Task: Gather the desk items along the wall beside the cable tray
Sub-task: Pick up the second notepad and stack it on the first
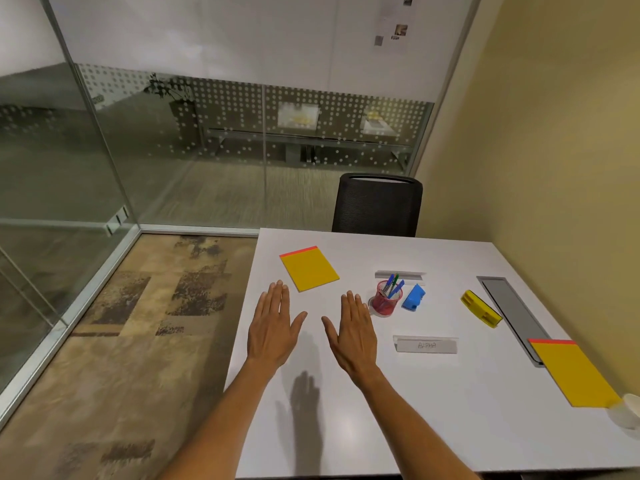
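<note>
My left hand and my right hand hover flat and open over the white desk, holding nothing. A yellow notepad lies just beyond my left hand. Right of my right hand stands a red mesh pen cup with blue and green pens, then a blue stapler. A name plate marked ALPHA lies nearer me, a second name plate behind the cup. A yellow stapler sits beside the grey cable tray. Another yellow notepad overlaps the tray's near end.
A yellow wall borders the desk on the right. A black chair stands at the desk's far edge. A white cup sits at the right edge near the second notepad. Glass partitions and carpet lie to the left.
</note>
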{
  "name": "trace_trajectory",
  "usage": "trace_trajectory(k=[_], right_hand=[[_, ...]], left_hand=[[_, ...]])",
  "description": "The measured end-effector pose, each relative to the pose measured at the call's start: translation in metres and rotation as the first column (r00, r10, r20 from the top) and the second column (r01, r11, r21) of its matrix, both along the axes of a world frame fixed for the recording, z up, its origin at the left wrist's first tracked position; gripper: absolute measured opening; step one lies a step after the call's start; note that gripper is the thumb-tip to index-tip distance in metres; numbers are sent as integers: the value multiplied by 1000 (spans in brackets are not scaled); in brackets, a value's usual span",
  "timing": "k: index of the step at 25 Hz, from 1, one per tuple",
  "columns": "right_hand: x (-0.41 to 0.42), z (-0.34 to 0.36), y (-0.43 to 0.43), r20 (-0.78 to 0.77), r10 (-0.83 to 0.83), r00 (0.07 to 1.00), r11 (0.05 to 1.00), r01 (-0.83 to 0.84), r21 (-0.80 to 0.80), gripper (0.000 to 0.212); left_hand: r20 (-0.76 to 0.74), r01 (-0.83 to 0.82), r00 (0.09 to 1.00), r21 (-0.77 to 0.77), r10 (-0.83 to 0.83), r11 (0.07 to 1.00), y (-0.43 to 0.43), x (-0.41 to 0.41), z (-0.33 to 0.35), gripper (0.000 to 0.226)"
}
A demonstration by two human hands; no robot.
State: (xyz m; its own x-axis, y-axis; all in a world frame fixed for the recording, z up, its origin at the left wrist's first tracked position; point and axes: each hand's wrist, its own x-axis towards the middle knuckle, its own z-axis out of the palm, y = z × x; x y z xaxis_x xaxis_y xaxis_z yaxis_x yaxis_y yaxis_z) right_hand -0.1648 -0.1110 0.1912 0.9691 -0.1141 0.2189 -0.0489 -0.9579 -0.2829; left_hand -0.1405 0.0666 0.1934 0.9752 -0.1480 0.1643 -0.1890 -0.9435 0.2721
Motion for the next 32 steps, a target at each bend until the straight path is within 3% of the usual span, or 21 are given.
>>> trace_trajectory(k=[10, 22, 27, 32], right_hand=[[58, -35, -11, -18, -20, 1000, 999, 21, 35, 73], [203, -128, -41, -143, 26, 989, 995, -13, 94, 71], [263, -164, -59, -178, 4, 984, 993, 17, 120, 72], [311, -195, -68, -231, 16, 973, 983, 27, 180, 70]], left_hand=[[-77, 12, 997, 41, -8, 999, -11, 51, -36, 112], [-200, -40, 979, 19, 43, 999, -39, 192, -118, 117], [-297, -96, 951, -45, 79, 994, -52, 251, -159, 80], [-352, -154, 931, -128, 101, 980, -62, 295, -198, 76]])
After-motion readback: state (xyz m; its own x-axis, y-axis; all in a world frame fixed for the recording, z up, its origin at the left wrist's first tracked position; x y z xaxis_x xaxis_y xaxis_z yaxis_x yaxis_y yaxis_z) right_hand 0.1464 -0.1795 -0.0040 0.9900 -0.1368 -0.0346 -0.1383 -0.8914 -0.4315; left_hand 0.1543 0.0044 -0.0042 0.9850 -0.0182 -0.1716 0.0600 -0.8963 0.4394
